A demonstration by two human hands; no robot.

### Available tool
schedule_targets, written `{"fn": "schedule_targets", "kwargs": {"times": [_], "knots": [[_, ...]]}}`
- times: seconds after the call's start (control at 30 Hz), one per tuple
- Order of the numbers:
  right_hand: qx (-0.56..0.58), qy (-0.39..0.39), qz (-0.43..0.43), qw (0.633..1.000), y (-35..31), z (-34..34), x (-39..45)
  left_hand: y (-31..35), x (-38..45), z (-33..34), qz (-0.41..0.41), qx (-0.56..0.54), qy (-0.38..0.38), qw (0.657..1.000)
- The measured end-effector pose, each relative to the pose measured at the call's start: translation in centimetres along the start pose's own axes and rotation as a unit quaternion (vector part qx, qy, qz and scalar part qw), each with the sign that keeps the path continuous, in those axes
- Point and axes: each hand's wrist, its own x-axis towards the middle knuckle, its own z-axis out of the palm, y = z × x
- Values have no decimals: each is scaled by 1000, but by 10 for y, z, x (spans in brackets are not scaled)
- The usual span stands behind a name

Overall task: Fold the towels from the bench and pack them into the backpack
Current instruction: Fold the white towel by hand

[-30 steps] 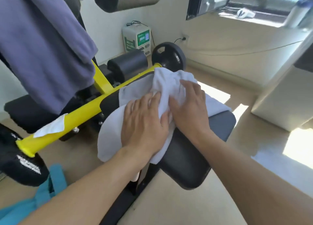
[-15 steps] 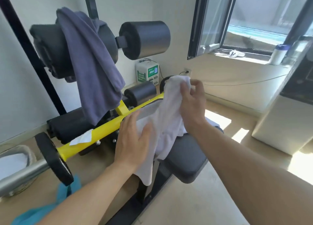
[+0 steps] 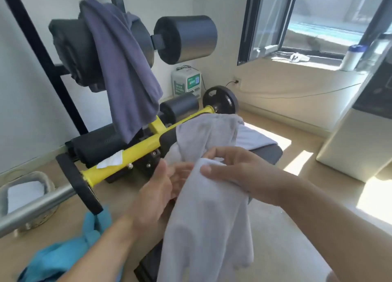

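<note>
Wicker showed at the far left, a basket (image 3: pixel 45 183) on the floor with white cloth inside, and a teal cloth (image 3: pixel 63 258) lay crumpled nearer the camera. Above them a purple-grey towel (image 3: pixel 125 69) hung over the black roller pads of the bench (image 3: pixel 131 152), whose yellow bar ran across. The left hand (image 3: pixel 157 194) was spread, fingers straight, its palm against the white towel (image 3: pixel 207 214). The right hand (image 3: pixel 239 173) pinched that towel's top fold between thumb and fingers, so the cloth hung down in front of the bench seat while its far end rested draped on the pad.
</note>
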Motion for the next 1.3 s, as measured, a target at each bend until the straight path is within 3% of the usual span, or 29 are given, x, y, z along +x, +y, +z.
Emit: {"fn": "schedule_targets", "kwargs": {"times": [0.07, 0.27, 0.47, 0.67, 0.77, 0.87, 0.93, 1.0, 1.07, 1.13, 1.2, 1.3], "knots": [[-121, 36, 4, 992, 22, 10, -5, -10, -8, 7, -51, 35, -86, 994], [-262, 72, -4, 962, 43, 23, -11, -24, -3, 7, -102, 181, -155, 966], [-341, 59, 80, 935, 49, 1, -6, -19, 2, 2, 12, 203, -24, 979], [-303, -37, 172, 937, 40, -28, -21, -9, 0, -11, 82, 232, 108, 963], [-208, 58, 149, 965, 34, -37, -24, -6, 5, -20, 75, 258, 175, 947], [-76, 249, 68, 963, 44, -30, -15, -8, 5, -16, 29, 303, 111, 946], [-71, 316, 35, 946, 47, -16, -10, -14, 2, -5, 5, 293, 46, 955], [-93, 272, 26, 957, 44, -2, -10, -18, 1, 7, -1, 237, 9, 972], [-144, 132, 67, 978, 43, 11, -12, -21, 2, 12, 4, 199, 9, 980], [-235, 57, 114, 964, 51, 19, -12, -18, 1, 15, 1, 159, 5, 987], [-285, 96, 106, 948, 55, 19, -11, -14, 0, 14, -12, 104, -18, 994], [-214, 203, 52, 954, 51, 11, -11, -12, -4, 8, -48, 96, -82, 991]]}}
